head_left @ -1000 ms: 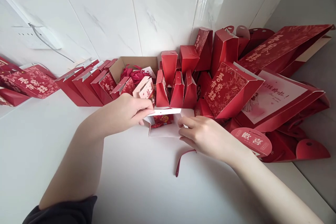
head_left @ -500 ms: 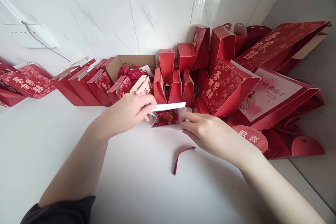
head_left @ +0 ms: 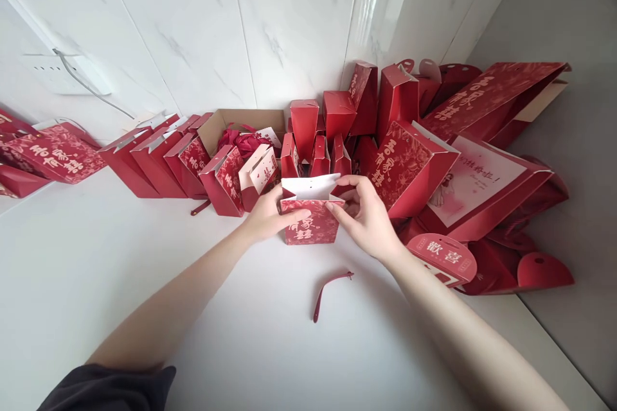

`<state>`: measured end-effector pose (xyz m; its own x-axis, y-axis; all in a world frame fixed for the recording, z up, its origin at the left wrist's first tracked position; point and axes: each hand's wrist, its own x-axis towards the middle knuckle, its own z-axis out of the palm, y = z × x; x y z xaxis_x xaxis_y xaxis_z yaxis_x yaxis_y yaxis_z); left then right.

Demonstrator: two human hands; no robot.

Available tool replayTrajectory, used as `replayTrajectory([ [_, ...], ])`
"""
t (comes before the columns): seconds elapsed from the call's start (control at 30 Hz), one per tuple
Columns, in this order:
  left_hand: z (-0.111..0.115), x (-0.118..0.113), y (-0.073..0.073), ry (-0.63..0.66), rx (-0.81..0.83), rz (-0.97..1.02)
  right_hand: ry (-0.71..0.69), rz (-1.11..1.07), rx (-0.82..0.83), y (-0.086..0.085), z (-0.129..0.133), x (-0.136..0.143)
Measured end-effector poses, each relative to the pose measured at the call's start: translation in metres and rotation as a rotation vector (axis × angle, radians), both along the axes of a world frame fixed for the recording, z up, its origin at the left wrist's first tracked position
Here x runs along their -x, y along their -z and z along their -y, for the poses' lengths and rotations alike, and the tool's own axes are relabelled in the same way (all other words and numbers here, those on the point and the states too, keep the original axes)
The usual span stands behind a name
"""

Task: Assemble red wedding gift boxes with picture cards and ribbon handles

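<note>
A small red paper gift bag (head_left: 313,225) with gold flowers and pale Chinese characters stands upright between my hands. Its top gapes, showing the white inner side of the back panel. My left hand (head_left: 270,212) grips the left edge, thumb across the printed front. On the right, my right hand (head_left: 364,210) pinches the upper corner, thumb in front and fingers behind. The bag's contents are hidden from this angle. Nearer to me, a dark red ribbon strap (head_left: 319,298) lies curved on the white tabletop (head_left: 241,340).
Several red bags (head_left: 144,164) stand in a row at left. Behind them, a cardboard box (head_left: 260,121) holds red ribbons. More red boxes (head_left: 304,128) stand by the tiled wall, with larger bags (head_left: 414,160) crowded at right. A grey cable (head_left: 91,87) hangs from the wall socket.
The bag has tipped upright, so its printed front now faces me and the red packet inside is hidden. My left hand has gone from its top edge to its left side.
</note>
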<state>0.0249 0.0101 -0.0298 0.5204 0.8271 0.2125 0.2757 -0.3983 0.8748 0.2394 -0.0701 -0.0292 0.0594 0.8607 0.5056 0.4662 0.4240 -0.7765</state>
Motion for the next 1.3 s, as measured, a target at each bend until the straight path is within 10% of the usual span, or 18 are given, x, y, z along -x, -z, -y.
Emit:
replayTrajectory([
  [0.13,0.007,-0.003,0.053,-0.054,0.113,0.164,0.020,-0.453,0.029,0.025,-0.009,0.010],
  [0.27,0.011,0.000,0.077,-0.097,0.046,0.338,0.004,-0.489,0.048,0.045,-0.009,0.021],
  [0.6,0.009,-0.007,0.075,-0.264,-0.234,0.531,0.086,-0.439,0.011,0.075,-0.010,0.034],
  [0.93,0.011,0.002,0.069,-0.296,-0.546,0.087,-0.029,-0.607,0.161,0.073,-0.015,0.037],
  [1.17,0.010,-0.006,0.075,-0.090,0.039,0.355,-0.040,-0.594,0.179,0.071,-0.013,0.034],
  [1.3,0.006,-0.005,0.076,-0.101,0.093,0.374,-0.102,-0.514,0.229,0.072,-0.012,0.032],
])
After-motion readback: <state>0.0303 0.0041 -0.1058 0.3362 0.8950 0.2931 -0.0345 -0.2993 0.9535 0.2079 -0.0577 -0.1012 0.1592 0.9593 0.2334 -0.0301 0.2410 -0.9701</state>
